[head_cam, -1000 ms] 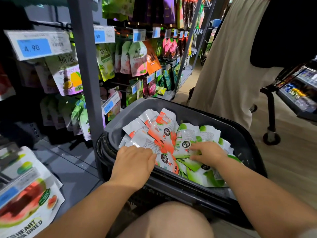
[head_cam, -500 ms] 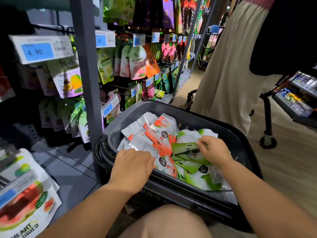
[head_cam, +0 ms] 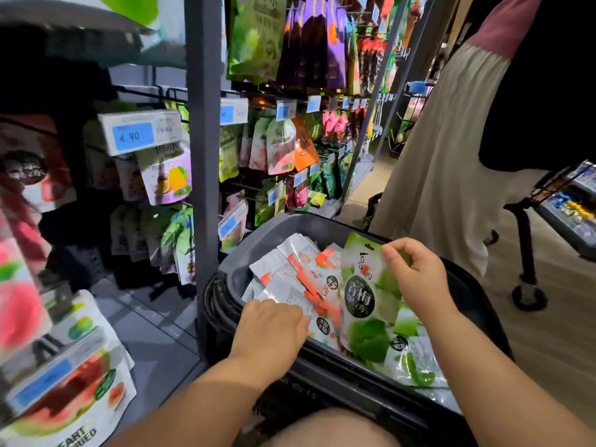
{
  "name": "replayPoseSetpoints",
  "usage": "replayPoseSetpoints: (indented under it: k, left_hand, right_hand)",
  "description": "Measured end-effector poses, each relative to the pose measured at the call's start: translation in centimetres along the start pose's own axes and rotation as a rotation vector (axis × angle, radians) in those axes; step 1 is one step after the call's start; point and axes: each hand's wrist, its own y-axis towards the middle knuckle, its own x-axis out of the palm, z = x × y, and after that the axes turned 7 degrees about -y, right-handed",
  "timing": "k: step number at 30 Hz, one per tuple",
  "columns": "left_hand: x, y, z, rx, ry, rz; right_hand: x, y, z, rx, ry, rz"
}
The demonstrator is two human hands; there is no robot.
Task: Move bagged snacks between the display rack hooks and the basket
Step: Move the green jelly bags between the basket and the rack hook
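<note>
Head view: glossy, flat green pouch [head_cam: 362,285]

The person's left forearm [head_cam: 200,395] and right forearm [head_cam: 483,366] were bare along their whole visible length, right to the lower edge of the view, both thick and smooth. The left hand [head_cam: 271,327] and the right hand [head_cam: 416,279] were bare as well, broad and fleshy, with short rounded fingers and soft, shallow knuckles. The nails were too blurred to judge. Low in the middle, a bare knee [head_cam: 329,427] showed as a smooth rounded dome.
</note>
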Motion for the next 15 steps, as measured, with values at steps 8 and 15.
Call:
replayPoseSetpoints:
  k: [8,15]
  left_hand:
    - [0.0,0.9,-0.7,-0.204,-0.429,-0.039]
    - [-2.7,2.1,-1.8,-0.19,-1.237,-0.048]
  right_hand:
    - [-0.3,0.7,-4.3,-0.089,0.279,-0.195]
    - [1.0,3.0,-8.5,-0.126,0.523,-0.311]
